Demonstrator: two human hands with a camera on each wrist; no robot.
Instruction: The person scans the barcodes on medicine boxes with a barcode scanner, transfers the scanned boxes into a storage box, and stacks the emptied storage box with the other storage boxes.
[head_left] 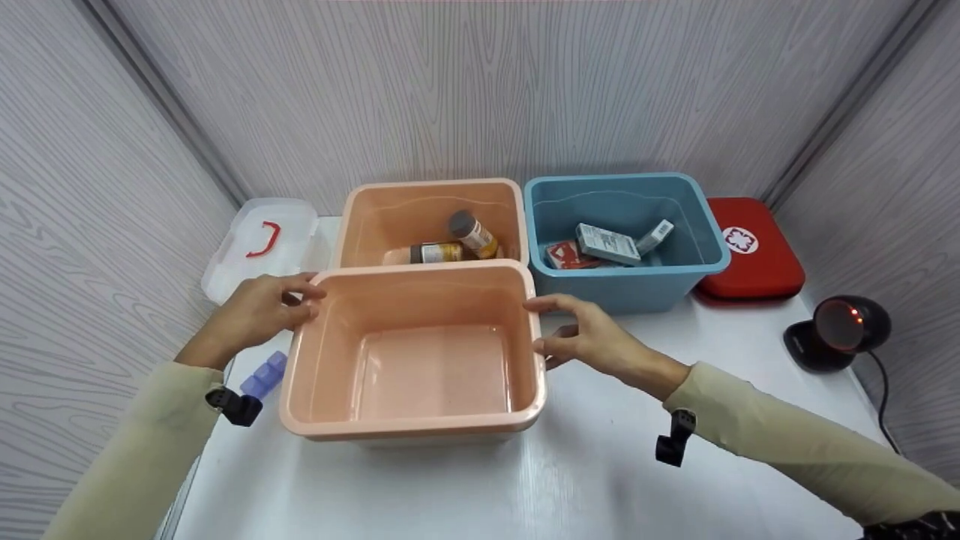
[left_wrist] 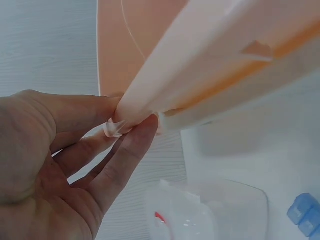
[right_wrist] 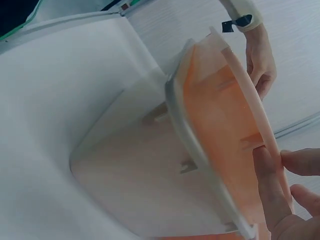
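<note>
A peach bin (head_left: pixel 435 375), with nothing inside it, is at the middle of the table in the head view. At its far left corner the left hand (head_left: pixel 262 311) pinches the rim between thumb and fingers. The right hand (head_left: pixel 589 337) pinches the right rim the same way. In the right wrist view, the peach wall goes down inside the rim of what looks like a whitish bin (right_wrist: pixel 145 180); part of the peach wall shows above that rim. The left wrist view has the left hand (left_wrist: pixel 75 150) close up at the peach rim (left_wrist: pixel 165 65).
Behind stand another peach bin (head_left: pixel 375 196) holding two bottles (head_left: pixel 474 234) and a blue bin (head_left: pixel 622 281) with small boxes (head_left: pixel 607 244). A clear case (head_left: pixel 255 225) and purple pill organizer (head_left: pixel 264 375) lie left; a red case (head_left: pixel 757 262) and black device (head_left: pixel 840 330) right.
</note>
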